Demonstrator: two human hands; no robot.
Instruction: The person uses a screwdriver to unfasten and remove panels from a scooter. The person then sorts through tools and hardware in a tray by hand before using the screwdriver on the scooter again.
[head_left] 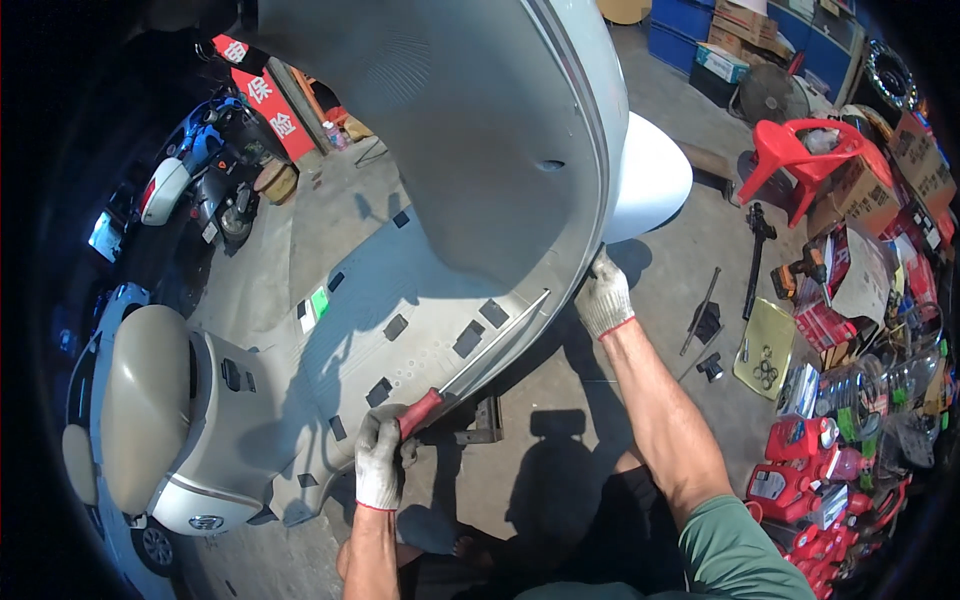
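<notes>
A scooter with a grey leg shield (490,190) and a flat footboard (350,350) stands before me. My left hand (380,462), in a whitish work glove, is closed round the red handle of a long screwdriver (420,410). Its shaft lies along the footboard's right edge, pointing up and away to the right. My right hand (605,295), gloved too, has its fingers at the outer edge of the leg shield, below the white front fender (650,180). Those fingertips are partly hidden by the panel edge.
The scooter's beige seat (150,395) is at the left. On the floor to the right lie a black shock-absorber-like part (758,255), a yellowish tray (765,350) with small rings, a cordless drill (800,270) and several red bottles (790,480). A red plastic chair (800,160) stands behind.
</notes>
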